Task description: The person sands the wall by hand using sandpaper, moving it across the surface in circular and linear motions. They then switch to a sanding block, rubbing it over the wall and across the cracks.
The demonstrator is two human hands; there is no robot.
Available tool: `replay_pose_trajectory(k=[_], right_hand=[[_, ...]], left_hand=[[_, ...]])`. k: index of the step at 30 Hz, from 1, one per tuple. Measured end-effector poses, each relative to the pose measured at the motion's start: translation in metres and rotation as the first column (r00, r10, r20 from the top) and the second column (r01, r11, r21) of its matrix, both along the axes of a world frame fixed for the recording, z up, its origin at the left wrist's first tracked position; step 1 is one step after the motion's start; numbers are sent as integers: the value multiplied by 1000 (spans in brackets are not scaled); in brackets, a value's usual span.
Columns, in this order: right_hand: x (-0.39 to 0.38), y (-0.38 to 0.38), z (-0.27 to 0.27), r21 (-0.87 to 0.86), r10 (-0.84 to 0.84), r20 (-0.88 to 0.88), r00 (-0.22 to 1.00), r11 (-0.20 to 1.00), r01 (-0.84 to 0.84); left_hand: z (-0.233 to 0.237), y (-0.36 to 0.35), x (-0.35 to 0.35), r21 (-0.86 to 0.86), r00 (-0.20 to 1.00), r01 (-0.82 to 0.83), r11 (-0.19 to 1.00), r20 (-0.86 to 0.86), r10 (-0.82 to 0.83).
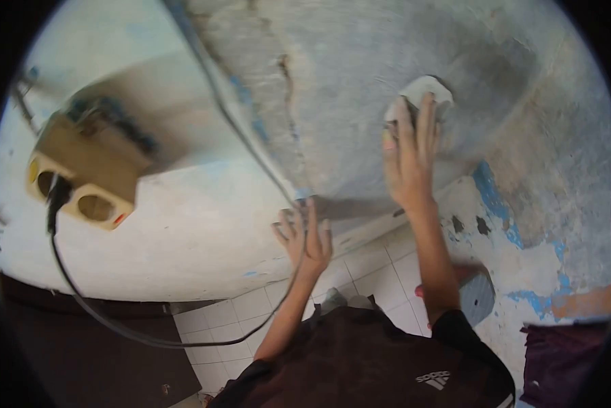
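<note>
My right hand (411, 163) is pressed against the grey patch of the wall (360, 88), fingers stretched upward over a pale, rounded pad (428, 87). The hand covers part of the pad, and I cannot make out its material. Lower and to the left, my left hand (309, 238) rests with spread fingers against the lower part of the wall and holds nothing. A dark cable (241, 132) passes right beside its fingertips.
A yellowish double socket (91, 166) juts from the wall at left, a black plug (59, 194) in it. The cable loops below. White floor tiles (380, 282), a grey-and-red object (475, 296), a dark cabinet-like surface (81, 353) and purple cloth (564, 360) lie lower down.
</note>
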State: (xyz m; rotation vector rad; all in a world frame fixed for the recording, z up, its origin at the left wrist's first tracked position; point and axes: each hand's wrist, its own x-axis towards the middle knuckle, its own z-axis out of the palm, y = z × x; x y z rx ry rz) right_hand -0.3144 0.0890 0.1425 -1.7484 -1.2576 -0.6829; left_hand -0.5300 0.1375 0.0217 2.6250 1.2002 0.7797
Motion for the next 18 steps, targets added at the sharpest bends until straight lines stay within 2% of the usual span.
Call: replay_pose_trajectory(k=[2, 3, 4, 6, 7, 8, 9, 11, 12, 13, 14, 15, 16, 18], right_hand=[[-5, -3, -17, 20, 35, 21, 999, 999, -36], [-18, 2, -43, 30, 74, 8, 997, 997, -74], [-38, 11, -81, 40, 96, -31, 995, 995, -95], [-79, 3, -148, 58, 103, -105, 989, 994, -97], [-99, -4, -168, -80, 118, -157, 981, 988, -132], [-111, -5, -176, -209, 131, -202, 971, 963, -173], [-110, -2, -178, -199, 115, -215, 970, 967, -158], [-94, 8, -182, -63, 9, -200, 980, 998, -22], [-78, 16, -192, -121, -105, -52, 993, 988, 99], [-74, 22, -182, -120, -136, -68, 988, 985, 127], [-73, 25, -161, 84, -79, -309, 948, 990, 110], [-78, 27, -150, 291, 24, -508, 861, 946, 145], [-91, 29, -154, 232, -101, -394, 913, 951, 205], [-144, 35, -173, 135, -62, -399, 915, 983, 126]], left_hand=[[-1, -3, -2, 22, 1000, 15, 1000, 27, -16], [-4, -5, -10, 75, 999, 7, 997, 50, -11], [-13, -3, -16, 81, 1000, -8, 997, -29, 10], [-12, -4, -24, 56, 997, 16, 998, -80, -12], [-10, -3, -30, 44, 995, 21, 999, -96, -17], [-11, -2, -35, 50, 994, 41, 998, -103, -36], [-12, 1, -38, 58, 992, 60, 997, -118, -53], [-14, 6, -50, 117, 976, 103, 988, -206, -77], [-16, 10, -55, 137, 964, 125, 983, -249, -88], [-15, 13, -60, 138, 957, 158, 978, -265, -117], [-11, 15, -65, 76, 947, 190, 979, -276, -162], [-10, 19, -70, 15, 935, 226, 974, -285, -212], [-12, 26, -77, -10, 923, 294, 956, -256, -287], [-17, 37, -93, -30, 893, 385, 923, -241, -380]])
